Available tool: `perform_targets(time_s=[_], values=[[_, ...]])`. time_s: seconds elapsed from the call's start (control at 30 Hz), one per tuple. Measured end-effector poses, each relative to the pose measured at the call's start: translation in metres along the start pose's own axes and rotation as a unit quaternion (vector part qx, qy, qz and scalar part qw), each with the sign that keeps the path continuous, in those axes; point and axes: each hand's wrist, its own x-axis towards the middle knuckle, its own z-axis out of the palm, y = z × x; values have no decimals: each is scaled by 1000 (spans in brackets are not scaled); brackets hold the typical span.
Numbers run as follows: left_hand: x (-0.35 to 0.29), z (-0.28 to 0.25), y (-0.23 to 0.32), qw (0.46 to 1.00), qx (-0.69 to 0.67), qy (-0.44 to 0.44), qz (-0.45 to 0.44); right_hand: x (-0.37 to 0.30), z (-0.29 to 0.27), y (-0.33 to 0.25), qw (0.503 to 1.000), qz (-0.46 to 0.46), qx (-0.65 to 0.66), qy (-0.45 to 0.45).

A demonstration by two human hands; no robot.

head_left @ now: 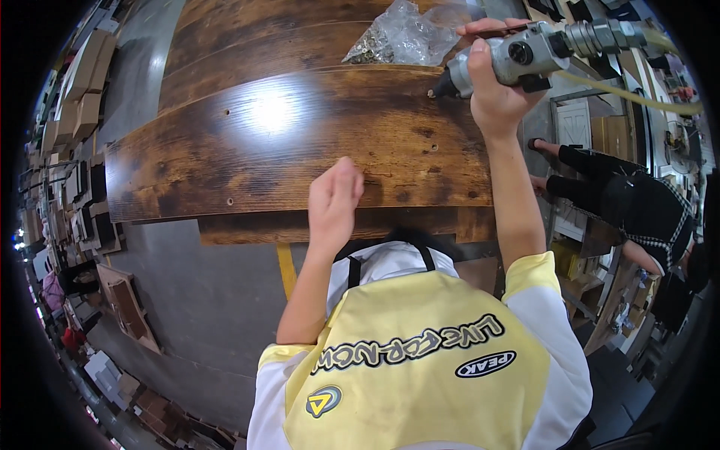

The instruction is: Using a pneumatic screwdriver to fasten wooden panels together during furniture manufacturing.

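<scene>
My right hand point(496, 101) is wrapped round a grey metal air screwdriver point(517, 58). Its dark nose points down and left, at a small brass-coloured fitting point(431, 93) near the far right corner of a brown wood-grain board point(315, 142). Over the near edge of that board, my left hand point(334, 201) is closed with its fingers curled; whatever may be inside it is hidden. Small holes show in the board. Beyond its far edge lies a clear plastic bag point(409, 34) holding many small brass-coloured pieces.
A yellowish hose point(637, 85) runs off right from the tool. More wood-grain boards point(247, 45) lie beyond and below the front one. At right, a person in dark clothes point(637, 199) stands near shelving. Cardboard boxes point(86, 75) and stacked panels line the left.
</scene>
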Motion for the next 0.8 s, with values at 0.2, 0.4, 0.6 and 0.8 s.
perform_targets(time_s=[0.2, 0.4, 0.6, 0.8], values=[[-45, -21, -4, 938, -327, -25, -114, 2, 2, 6, 1000, 22, 17, 10], [-69, -17, -26, 901, -366, -74, -223, -4, 3, 0, 998, 33, -41, -23], [-102, -16, -45, 902, -361, -51, -231, -3, 15, -6, 999, 46, -20, -1], [-124, -48, -44, 885, -402, -79, -220, 7, 3, -20, 997, 27, -29, 63]])
